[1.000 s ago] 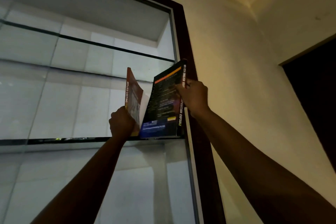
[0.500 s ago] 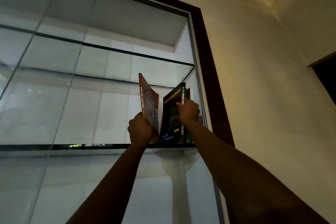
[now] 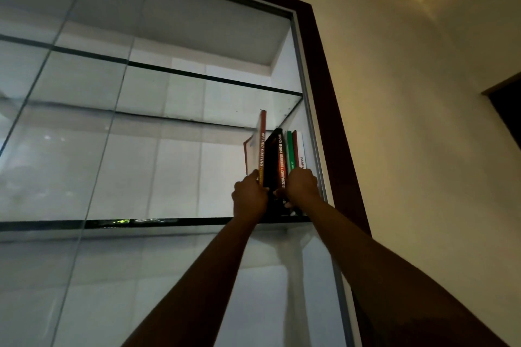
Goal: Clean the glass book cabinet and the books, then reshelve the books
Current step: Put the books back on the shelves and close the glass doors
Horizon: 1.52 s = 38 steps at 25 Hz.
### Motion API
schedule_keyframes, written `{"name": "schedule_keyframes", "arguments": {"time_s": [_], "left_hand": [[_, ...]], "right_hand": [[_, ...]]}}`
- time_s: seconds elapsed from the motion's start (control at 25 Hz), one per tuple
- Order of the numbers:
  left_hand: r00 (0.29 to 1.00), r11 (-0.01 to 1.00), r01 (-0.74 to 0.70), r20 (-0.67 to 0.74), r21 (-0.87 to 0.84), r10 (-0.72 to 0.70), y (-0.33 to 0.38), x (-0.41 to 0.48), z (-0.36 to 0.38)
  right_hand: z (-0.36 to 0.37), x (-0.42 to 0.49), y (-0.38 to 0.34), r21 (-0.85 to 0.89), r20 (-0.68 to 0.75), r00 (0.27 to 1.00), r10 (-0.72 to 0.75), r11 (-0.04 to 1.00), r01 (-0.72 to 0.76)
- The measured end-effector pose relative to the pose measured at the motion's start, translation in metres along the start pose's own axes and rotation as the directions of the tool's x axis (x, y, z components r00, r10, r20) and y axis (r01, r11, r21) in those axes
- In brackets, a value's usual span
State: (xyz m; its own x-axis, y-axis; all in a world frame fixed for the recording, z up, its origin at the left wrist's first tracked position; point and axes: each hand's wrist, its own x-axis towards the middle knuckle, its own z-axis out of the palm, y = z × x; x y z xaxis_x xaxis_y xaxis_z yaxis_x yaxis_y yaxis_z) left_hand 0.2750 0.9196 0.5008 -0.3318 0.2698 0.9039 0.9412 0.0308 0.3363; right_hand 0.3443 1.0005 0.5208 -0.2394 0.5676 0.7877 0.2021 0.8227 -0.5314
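The left hand (image 3: 249,196) gripped the lower spine of a thin orange-red paperback book marked "APPLIED COSTING" (image 3: 262,144), fingers curled round it, thumb on the near side. This book stood tilted with its cover bowing leftward. The right hand (image 3: 301,186) was curled over the foot of a black paperback book on English grammar (image 3: 277,155), thumb against its spine. Its fingertips were hidden behind the knuckles, so how far they reached onto the neighbours could not be told.

Those neighbours, a green book (image 3: 289,149), a dark red book (image 3: 295,149) and a white book (image 3: 301,149), stood upright at the right end of the glass shelf (image 3: 169,221). Their lower halves were covered by the hand. The room was dim. A dark brown wooden frame (image 3: 332,121) edged the cabinet against a cream wall (image 3: 423,121).
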Motion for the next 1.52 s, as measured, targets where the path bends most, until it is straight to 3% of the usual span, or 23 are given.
{"name": "schedule_keyframes", "arguments": {"time_s": [0.16,0.36,0.44,0.56,0.8,1.0,1.12,1.24,1.32,1.52], "left_hand": [[0.997,0.999,0.049,0.063,0.007,-0.050,0.013,0.006,0.018],[0.977,0.991,0.131,0.170,-0.012,-0.127,0.001,0.017,0.021],[0.976,0.984,0.168,0.152,-0.059,-0.157,0.005,0.020,0.023],[0.984,0.981,0.174,0.062,-0.081,-0.169,0.015,0.014,0.026],[0.970,0.981,0.190,0.145,0.034,-0.193,0.023,0.004,0.020],[0.990,0.992,0.086,-0.105,-0.087,-0.095,0.035,-0.074,-0.042],[0.980,0.979,0.171,-0.081,-0.110,-0.181,0.017,-0.172,-0.083],[0.935,0.935,0.353,0.042,-0.013,-0.353,-0.015,-0.282,-0.124],[0.882,0.882,0.466,0.049,0.075,-0.470,-0.039,-0.358,-0.156],[0.542,0.528,0.837,-0.080,0.141,-0.837,-0.082,-0.538,-0.255]], "right_hand": [[0.011,-0.007,0.007,-0.075,-0.098,0.995,-0.009,0.997,0.001],[0.006,-0.012,0.020,0.001,0.019,0.999,-0.036,0.999,0.036],[-0.001,-0.018,0.024,-0.025,-0.023,0.996,-0.085,0.996,0.084],[-0.009,-0.028,0.028,0.118,-0.039,0.995,-0.094,0.988,0.098],[-0.029,-0.062,0.029,0.317,0.104,0.989,-0.105,0.946,0.067],[-0.047,-0.118,0.031,0.580,0.372,0.918,-0.138,0.806,-0.114],[-0.034,-0.179,0.038,0.591,0.542,0.806,-0.239,0.790,-0.164],[-0.006,-0.253,0.039,0.550,0.710,0.603,-0.364,0.821,-0.152],[0.014,-0.305,0.034,0.528,0.795,0.438,-0.419,0.834,-0.161],[0.081,-0.440,-0.005,0.538,0.842,0.062,-0.535,0.830,-0.148]]}}
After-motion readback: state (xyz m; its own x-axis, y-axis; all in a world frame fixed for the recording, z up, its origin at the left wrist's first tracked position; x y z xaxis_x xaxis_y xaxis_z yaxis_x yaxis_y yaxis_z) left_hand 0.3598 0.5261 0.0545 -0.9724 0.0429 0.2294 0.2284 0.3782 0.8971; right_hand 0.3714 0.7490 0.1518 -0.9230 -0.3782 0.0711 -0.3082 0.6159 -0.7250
